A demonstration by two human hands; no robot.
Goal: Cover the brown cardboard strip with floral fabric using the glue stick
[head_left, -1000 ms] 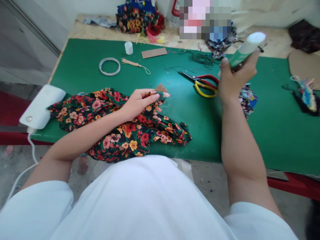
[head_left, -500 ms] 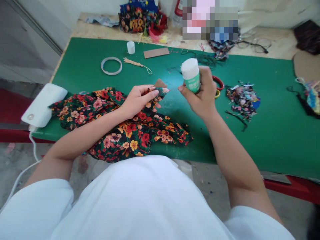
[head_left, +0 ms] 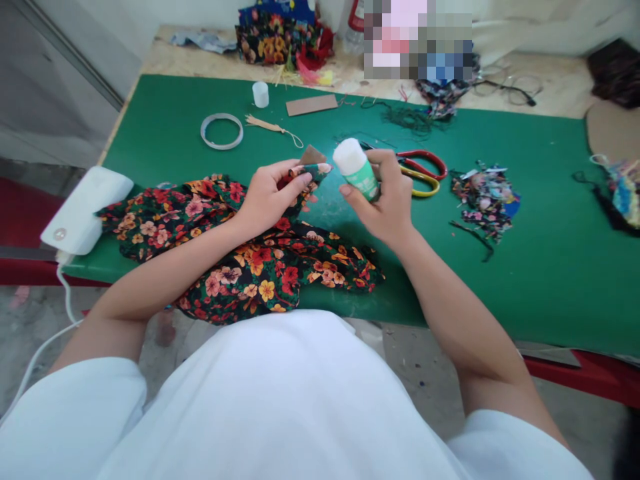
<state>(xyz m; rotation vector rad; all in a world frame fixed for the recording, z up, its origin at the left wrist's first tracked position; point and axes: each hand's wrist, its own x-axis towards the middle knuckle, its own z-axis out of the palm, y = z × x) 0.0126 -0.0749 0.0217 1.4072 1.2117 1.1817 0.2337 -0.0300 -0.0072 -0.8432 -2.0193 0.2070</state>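
My left hand [head_left: 275,197] is closed on one end of the floral fabric [head_left: 260,280], pinching it together with a small brown card piece [head_left: 313,155] that sticks out past the fingers. The rest of the cloth lies bunched on the table under my left forearm. In my right hand [head_left: 387,200] is a white and green glue stick [head_left: 357,170], tilted with its white end toward the pinched cloth, a small gap between them. Beyond my right hand lie scissors [head_left: 425,177] with one red and one yellow handle loop, their blades partly hidden. A white cap [head_left: 261,95] stands farther back.
On the green table mat [head_left: 550,280] are a clear ring [head_left: 222,131], a beige tassel [head_left: 273,125], a brown card strip [head_left: 312,105] and a heap of fabric scraps [head_left: 485,193]. A white power bank-like box [head_left: 87,210] with a cable sits at the left edge.
My right hand has moved left and slightly down with the glue stick, closer to the pinched cloth, uncovering more of the scissors. My left hand has shifted slightly left and up.
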